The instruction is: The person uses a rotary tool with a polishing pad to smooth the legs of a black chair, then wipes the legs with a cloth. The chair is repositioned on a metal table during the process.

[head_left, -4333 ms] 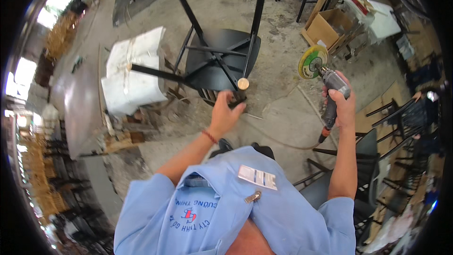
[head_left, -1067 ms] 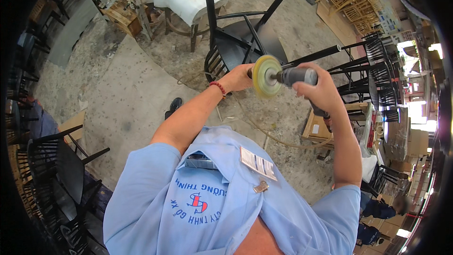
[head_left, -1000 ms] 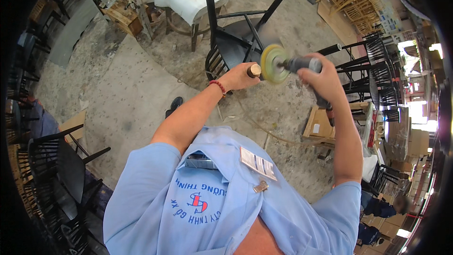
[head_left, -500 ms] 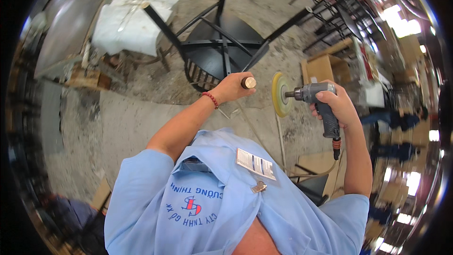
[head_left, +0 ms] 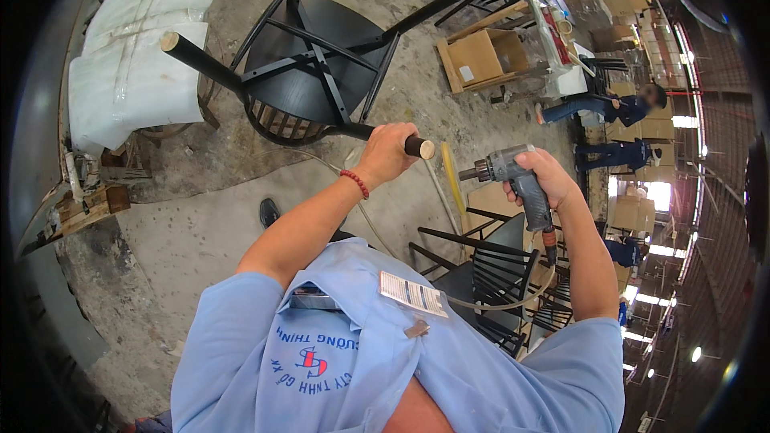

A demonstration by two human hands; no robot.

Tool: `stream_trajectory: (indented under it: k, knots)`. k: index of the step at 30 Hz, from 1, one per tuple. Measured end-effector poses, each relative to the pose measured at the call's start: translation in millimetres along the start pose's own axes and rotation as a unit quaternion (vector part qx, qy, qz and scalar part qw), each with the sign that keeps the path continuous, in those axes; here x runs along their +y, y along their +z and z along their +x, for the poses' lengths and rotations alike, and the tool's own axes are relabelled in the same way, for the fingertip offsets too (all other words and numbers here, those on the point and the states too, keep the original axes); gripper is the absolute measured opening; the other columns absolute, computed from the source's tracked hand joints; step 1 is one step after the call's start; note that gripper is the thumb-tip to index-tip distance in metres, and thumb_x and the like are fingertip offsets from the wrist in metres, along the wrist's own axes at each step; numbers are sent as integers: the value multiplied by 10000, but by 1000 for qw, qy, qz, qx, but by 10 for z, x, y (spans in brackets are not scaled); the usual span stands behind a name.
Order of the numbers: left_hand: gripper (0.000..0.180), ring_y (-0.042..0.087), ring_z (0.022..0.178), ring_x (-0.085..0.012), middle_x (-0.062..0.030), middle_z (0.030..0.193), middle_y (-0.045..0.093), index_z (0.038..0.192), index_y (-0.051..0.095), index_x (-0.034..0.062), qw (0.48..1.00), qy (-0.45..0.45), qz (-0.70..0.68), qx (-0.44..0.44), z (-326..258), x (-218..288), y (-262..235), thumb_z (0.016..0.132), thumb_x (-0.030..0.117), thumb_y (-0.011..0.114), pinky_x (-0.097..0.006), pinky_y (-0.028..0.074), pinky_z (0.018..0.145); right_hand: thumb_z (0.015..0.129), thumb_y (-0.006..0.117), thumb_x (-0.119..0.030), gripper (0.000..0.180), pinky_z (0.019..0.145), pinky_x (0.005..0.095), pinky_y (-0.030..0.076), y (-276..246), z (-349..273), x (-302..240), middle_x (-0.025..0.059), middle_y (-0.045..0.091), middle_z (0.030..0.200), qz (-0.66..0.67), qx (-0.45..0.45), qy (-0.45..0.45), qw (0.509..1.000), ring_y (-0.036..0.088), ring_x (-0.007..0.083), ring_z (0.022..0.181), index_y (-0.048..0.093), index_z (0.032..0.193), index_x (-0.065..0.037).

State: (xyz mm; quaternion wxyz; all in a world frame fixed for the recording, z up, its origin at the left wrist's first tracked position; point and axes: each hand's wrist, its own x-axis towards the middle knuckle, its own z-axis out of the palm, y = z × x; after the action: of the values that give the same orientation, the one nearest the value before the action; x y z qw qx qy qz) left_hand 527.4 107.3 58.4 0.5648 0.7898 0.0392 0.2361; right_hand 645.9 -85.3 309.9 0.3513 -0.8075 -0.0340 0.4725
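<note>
My left hand [head_left: 387,152] is wrapped around one leg of a black wooden chair [head_left: 277,96], just behind the leg's bare wood end. The chair is upturned, with its seat underside, cross braces and legs showing, and its slatted back low toward the floor. In my right hand [head_left: 549,180] is a grey pistol-shaped air sander [head_left: 525,184] with a hose at its grip. Its yellow round disc [head_left: 451,178] appears almost edge-on, close to the end of the held leg; a small gap shows between them.
A table covered with white sheeting [head_left: 144,40] stands at the left. More black chairs [head_left: 489,261] are near my right side and others at the far right. An open cardboard box [head_left: 477,56] sits in a wooden frame. People [head_left: 634,108] work at the right. Hoses trail over the floor.
My view has swung right, so the chair now sits further left. The sander's disc has turned from a slanted face to nearly edge-on. Both hands keep their hold.
</note>
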Motion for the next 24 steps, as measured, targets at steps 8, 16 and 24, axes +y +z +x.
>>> stream_trajectory:
  k: [8,16,24]
  knots:
    - [224,614,904,-331,-105,867,645,893,602,87,1000,-19,-9,-17,-15,-3,13,749,109,774,-424,437,854,867,677,-336,400,520,322,552,280,35,-561,142,669,778,-88,21,42,995,660,202,604,594,1028,20]
    - [172,614,919,-337,-120,850,647,875,606,78,1000,-23,-12,-14,-8,17,-11,776,125,738,-430,433,856,730,738,-295,451,693,393,547,1108,-269,-1193,175,687,794,-551,38,-111,826,677,307,676,611,1033,14]
    - [206,624,916,-351,-124,872,657,883,613,86,999,-27,-21,-16,-23,26,-29,752,145,761,-451,446,832,767,727,-259,430,666,377,549,874,-685,-864,139,683,814,-479,146,-181,846,689,257,705,600,1099,-15]
